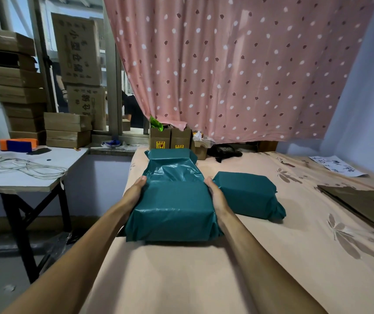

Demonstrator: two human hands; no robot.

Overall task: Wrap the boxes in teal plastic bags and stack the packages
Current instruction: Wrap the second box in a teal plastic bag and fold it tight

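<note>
A box inside a teal plastic bag [172, 209] lies in front of me on the peach-covered bed [181, 279]. The bag's loose open end [172, 164] stretches away from me, crumpled and flat. My left hand [135, 191] presses against the box's left side and my right hand [217, 196] against its right side, so both grip it. To the right, touching my right hand's back, lies a finished teal package [249, 193], fully wrapped.
Flattened brown cardboard [363, 205] lies at the bed's right edge, a written paper sheet [338, 166] behind it. Small cartons [170, 138] and a black bag [224, 150] stand under the pink curtain. On the left, a white table [22, 177] holds cable, tape dispenser and stacked boxes.
</note>
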